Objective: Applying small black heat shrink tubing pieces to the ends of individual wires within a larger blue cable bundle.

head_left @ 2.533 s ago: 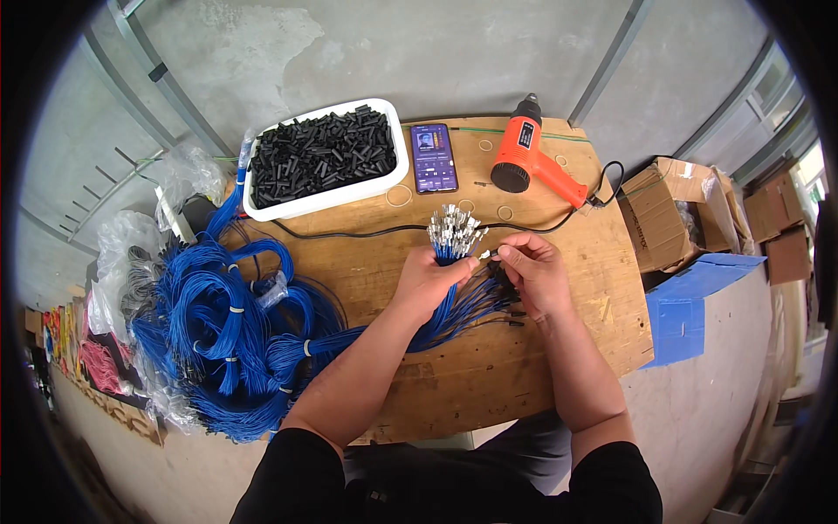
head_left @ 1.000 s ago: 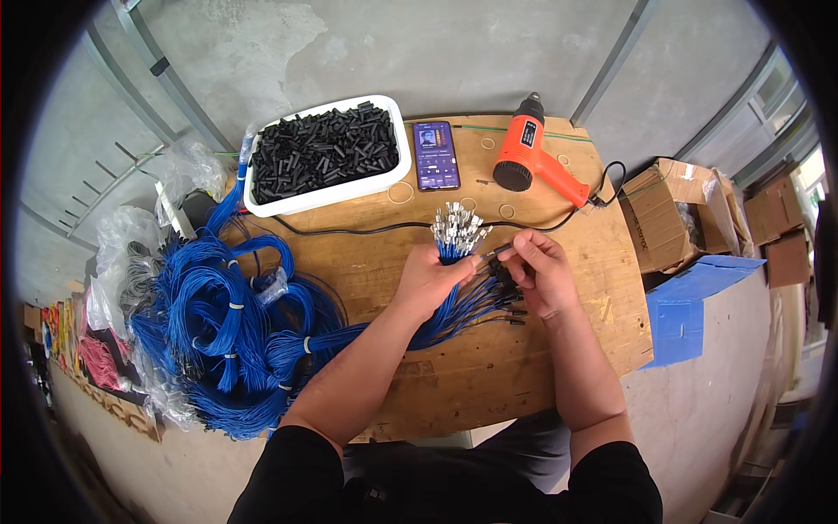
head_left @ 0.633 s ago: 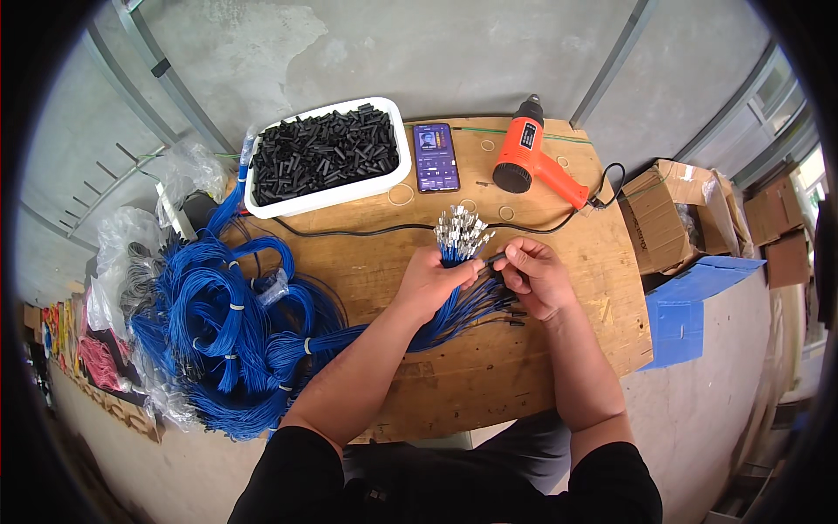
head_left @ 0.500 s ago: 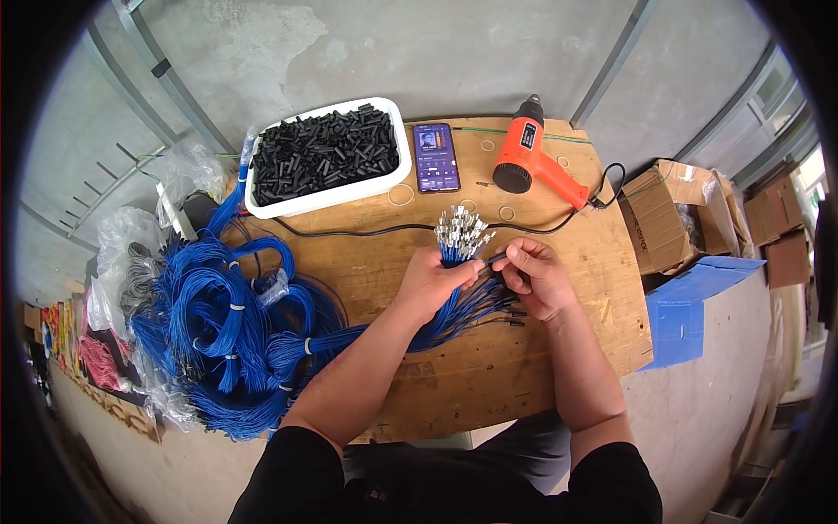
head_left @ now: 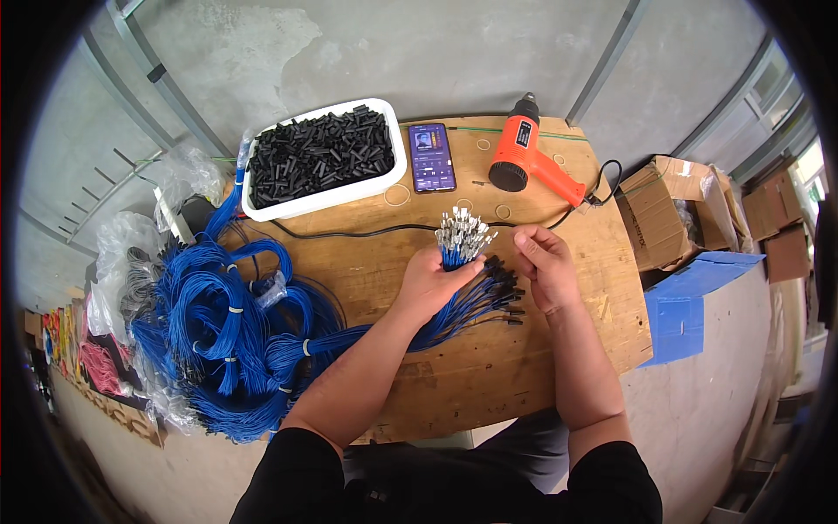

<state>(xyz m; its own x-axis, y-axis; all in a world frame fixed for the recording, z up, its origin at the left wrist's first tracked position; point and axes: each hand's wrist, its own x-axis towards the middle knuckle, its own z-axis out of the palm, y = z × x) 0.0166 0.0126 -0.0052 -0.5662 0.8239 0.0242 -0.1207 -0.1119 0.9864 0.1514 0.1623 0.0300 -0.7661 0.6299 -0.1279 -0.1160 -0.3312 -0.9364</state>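
Observation:
My left hand (head_left: 434, 281) is closed around a bundle of blue wires (head_left: 456, 259), whose bare silvery terminals (head_left: 463, 229) stick up above the fist. Beside it on the right, my right hand (head_left: 548, 269) is raised with thumb and fingers pinched together. Anything in that pinch is too small or hidden to make out. Below and between the hands fan out wire ends with black sleeves (head_left: 502, 293). The blue wires run left under my left forearm to a large coiled heap of blue wire (head_left: 209, 306), tied with pale bands.
A white tub (head_left: 327, 203) full of short black sleeves stands at the back left. Beside it lie a phone (head_left: 432, 157), an orange heat gun (head_left: 521, 148) with a black cord, and several rubber bands (head_left: 397, 195). Cardboard boxes (head_left: 650, 218) stand right of the wooden table (head_left: 594, 327).
My right hand has moved slightly up and right, away from the bundle. The black sleeve it pinched no longer shows there. My left hand keeps its hold on the wires.

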